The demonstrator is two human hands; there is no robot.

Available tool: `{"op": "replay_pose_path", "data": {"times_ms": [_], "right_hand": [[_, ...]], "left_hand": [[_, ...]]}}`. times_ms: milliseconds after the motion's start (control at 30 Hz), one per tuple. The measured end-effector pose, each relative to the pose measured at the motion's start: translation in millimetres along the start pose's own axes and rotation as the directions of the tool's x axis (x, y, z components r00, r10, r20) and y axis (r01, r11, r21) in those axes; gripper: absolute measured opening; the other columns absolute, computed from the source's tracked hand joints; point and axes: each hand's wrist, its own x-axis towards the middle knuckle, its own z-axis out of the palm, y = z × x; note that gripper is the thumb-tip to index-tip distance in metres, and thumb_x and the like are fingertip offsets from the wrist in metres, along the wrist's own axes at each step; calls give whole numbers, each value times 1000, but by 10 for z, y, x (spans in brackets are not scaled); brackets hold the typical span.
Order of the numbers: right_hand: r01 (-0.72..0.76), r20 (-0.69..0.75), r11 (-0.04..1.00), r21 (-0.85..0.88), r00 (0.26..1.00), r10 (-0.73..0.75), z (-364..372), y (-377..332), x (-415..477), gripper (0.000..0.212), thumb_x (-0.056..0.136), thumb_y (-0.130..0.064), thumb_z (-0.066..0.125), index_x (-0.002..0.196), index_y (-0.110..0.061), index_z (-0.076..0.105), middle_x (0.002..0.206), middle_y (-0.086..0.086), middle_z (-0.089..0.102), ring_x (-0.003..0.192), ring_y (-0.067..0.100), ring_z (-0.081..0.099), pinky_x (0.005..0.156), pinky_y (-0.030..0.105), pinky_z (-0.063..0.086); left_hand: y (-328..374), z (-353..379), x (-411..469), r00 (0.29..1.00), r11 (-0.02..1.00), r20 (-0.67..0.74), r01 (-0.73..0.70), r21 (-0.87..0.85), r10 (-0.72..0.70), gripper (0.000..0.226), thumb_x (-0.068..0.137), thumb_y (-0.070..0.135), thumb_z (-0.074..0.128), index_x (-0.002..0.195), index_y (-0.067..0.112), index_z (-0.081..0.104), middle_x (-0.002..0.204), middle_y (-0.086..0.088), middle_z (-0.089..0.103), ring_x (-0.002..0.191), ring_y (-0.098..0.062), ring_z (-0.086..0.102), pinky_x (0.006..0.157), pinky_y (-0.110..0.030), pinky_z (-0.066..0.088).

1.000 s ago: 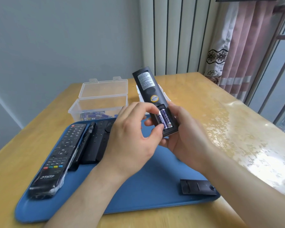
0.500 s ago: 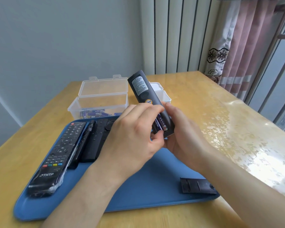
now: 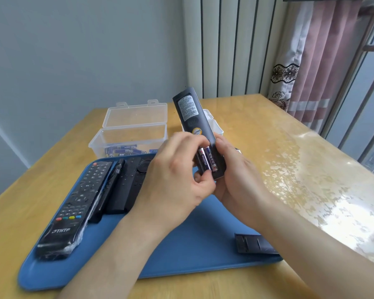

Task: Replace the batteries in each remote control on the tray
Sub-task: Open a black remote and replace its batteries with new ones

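Observation:
My right hand [image 3: 238, 175] grips a dark remote [image 3: 192, 117] back side up, its battery bay uncovered above the blue tray [image 3: 181, 251]. Two purple batteries [image 3: 207, 160] lie side by side in the bay. My left hand [image 3: 173, 180] pinches the left battery between fingertips and thumb. The remote's loose battery cover [image 3: 254, 243] lies at the tray's near right corner. Three more remotes lie at the tray's left: a wrapped one with coloured buttons [image 3: 73, 210], a slim one [image 3: 107, 190] and a wide flat one [image 3: 127, 186].
A clear plastic box [image 3: 130, 134] with its lid up holds several purple batteries behind the tray. A white container [image 3: 216, 126] shows partly behind the held remote. The wooden table [image 3: 289, 147] has a glossy film on its right side, by the curtain and window.
The held remote tipped and dipped, then came back up a little. My left fingers stayed over the bay, now pinching the left battery with both batteries in view.

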Motion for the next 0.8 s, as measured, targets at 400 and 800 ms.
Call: {"op": "replay_pose_path", "data": {"times_ms": [400,800], "right_hand": [[38,-19,994,-102,999,-40,-11,123,36,35,107,-29,32,118,-19,64,91,6,68,88,25,54,78,46,37],[-40,93,998,39,995,36,-60,75,18,34,107,-23,35,130,-15,59,129,16,64,115,37,57,103,57,43]], "left_hand": [[-5,-73,4,990,982,71,130,-135,-122,44,69,12,77,104,21,51,98,9,56,91,0,54,73,-1,38],[-59,-54,27,959,929,-76,243,-279,-274,23,75,21,65,97,28,63,89,11,61,84,-10,62,73,-29,56]]}}
